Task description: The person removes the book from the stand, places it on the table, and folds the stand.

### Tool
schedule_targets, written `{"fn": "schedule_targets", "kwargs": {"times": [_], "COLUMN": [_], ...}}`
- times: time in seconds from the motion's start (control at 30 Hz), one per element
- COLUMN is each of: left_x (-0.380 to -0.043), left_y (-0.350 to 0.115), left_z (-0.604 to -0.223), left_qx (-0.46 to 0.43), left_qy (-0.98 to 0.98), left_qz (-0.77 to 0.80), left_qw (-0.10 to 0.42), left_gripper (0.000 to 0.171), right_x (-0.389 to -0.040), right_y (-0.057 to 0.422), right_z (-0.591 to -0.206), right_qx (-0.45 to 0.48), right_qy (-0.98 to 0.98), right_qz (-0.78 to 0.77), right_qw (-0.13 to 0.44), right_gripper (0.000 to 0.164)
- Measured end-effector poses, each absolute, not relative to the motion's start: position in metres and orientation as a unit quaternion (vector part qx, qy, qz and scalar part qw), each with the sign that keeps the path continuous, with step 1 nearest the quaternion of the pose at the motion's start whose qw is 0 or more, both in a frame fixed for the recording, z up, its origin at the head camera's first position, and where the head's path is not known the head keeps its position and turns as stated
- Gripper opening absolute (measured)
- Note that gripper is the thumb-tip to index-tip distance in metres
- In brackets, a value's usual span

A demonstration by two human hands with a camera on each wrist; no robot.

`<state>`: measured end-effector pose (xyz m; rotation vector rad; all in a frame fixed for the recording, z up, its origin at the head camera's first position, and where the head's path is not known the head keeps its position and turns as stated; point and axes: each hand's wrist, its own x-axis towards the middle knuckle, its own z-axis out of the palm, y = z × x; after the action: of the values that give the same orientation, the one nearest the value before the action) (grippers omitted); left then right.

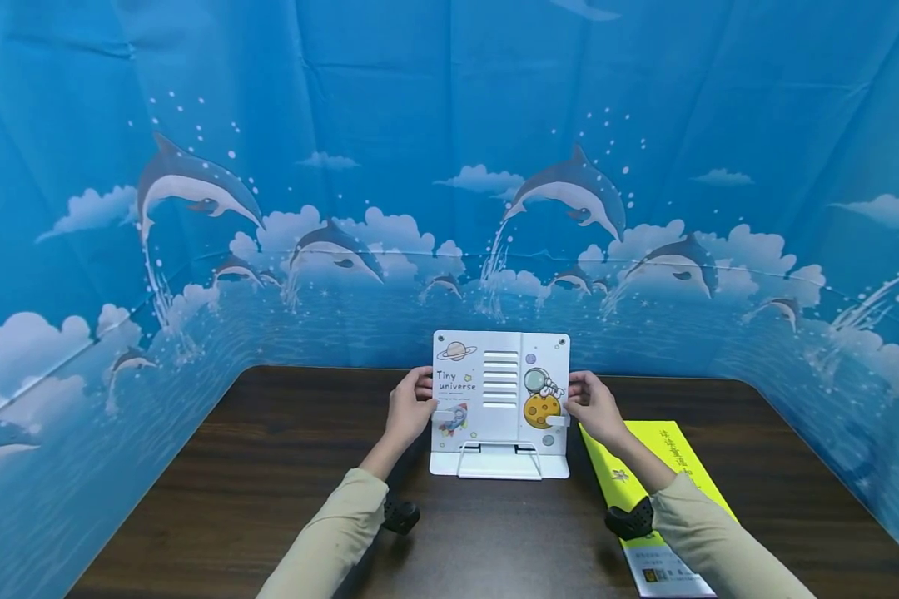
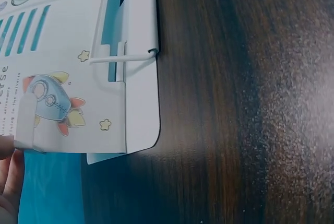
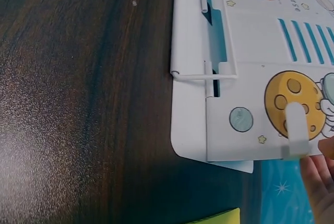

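Note:
A white metal book stand (image 1: 464, 349) printed with "Tiny universe", a rocket, a planet and an astronaut stands propped up, its base plate (image 1: 442, 463) on the table. My left hand (image 1: 409, 409) pinches the panel's left edge beside a white page clip (image 2: 26, 122), thumb in front and fingers behind. On the opposite edge my right hand (image 1: 596, 411) pinches the panel the same way, next to the other page clip (image 3: 296, 130). A white wire ledge (image 1: 499, 477) folds out at the bottom front. Behind the panel the fingertips are partly hidden.
A yellow book (image 1: 663, 441) with a pale lower strip lies right of the stand, partly under my right forearm. The dark wooden table (image 1: 270, 499) meets a blue dolphin-printed curtain (image 1: 419, 150) at its back and sides.

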<state>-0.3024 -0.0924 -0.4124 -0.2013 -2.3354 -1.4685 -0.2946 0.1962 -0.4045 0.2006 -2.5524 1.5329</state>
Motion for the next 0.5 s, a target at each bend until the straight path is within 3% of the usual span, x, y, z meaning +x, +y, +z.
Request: {"fn": "schedule_targets", "kwargs": {"times": [0.5], "left_x": [-0.3029], "left_y": [-0.0915], "left_z": [-0.414], "left_qx": [-0.069], "left_qy": [-0.827], "left_qz": [-0.523], "left_qw": [0.194], "left_gripper": [0.04], "right_x": [-0.2974], "right_y": [0.192], "right_z": [-0.4139], "right_qx": [0.067], "right_qy": [-0.865], "right_qz": [0.48], "right_qw": [0.132], "right_gripper": [0.033]}}
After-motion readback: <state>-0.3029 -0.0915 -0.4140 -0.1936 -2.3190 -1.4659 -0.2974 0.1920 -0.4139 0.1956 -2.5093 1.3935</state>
